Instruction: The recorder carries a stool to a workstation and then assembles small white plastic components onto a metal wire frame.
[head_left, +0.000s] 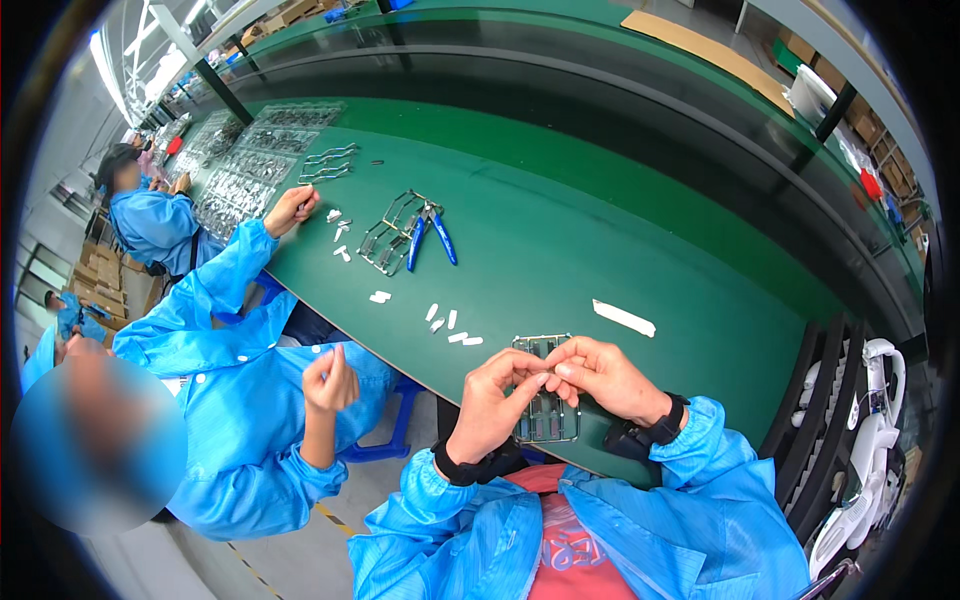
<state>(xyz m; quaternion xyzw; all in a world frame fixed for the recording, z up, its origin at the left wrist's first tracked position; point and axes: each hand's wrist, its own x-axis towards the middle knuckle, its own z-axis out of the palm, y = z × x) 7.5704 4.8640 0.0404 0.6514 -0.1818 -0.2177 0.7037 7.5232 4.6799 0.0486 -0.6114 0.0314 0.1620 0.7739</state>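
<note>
My left hand [497,398] and my right hand [600,375] meet over a clear plastic parts frame [545,415] that lies at the near edge of the green table [600,260]. The fingertips of both hands pinch a small piece at the frame's top. Both wrists wear black bands, and my sleeves are blue. Several small white pieces [448,325] lie on the table just left of my hands.
Blue-handled cutters [428,235] rest on another clear frame [390,235] farther left. A white strip [623,317] lies to the right. A co-worker in blue [250,400] sits at my left with a hand [290,208] on the table. Many clear frames [240,165] are stacked at the far left.
</note>
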